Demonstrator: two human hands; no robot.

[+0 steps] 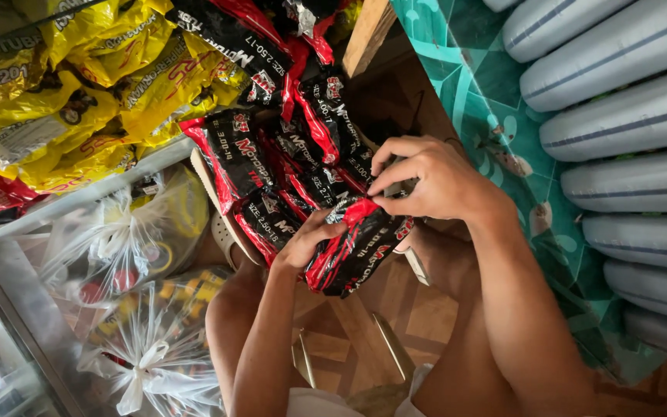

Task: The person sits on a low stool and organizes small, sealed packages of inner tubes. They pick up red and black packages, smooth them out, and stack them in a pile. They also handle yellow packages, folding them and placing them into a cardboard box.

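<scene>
A black and red plastic packet (353, 247) sits in front of me, gripped by both hands. My left hand (306, 239) holds its lower left side, fingers curled on the wrapper. My right hand (426, 179) pinches the packet's top edge from the right. Several more black and red packets (272, 154) hang or lean in a bunch just above and left of it. My bare legs and a sandal (229, 232) lie below the packets.
Yellow foil packets (79, 85) are stacked at the upper left above a metal-framed glass case (9, 301). Knotted clear plastic bags (140, 340) hold goods at the lower left. Grey ribbed tubes (627, 139) lie along the right on a teal patterned surface (496, 85).
</scene>
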